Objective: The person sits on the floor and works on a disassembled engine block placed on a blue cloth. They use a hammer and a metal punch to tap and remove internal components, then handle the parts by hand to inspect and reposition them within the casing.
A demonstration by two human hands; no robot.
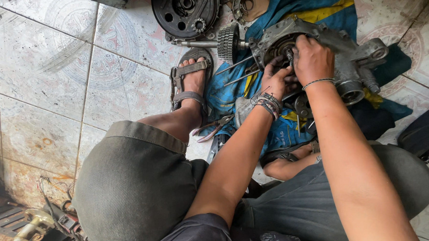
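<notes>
A grey, greasy metal engine casing (340, 55) lies flat on blue cloth (316, 2).

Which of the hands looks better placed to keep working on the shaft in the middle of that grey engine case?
Probably the right hand: its fingers sit directly on the central shaft of the engine case. The left hand rests lower, at the opening's edge.

We are seeing the engine case (338, 55) lying on the cloth (316, 2), the gear (228, 42) left of it, pliers (214, 128) nearer us.
</notes>
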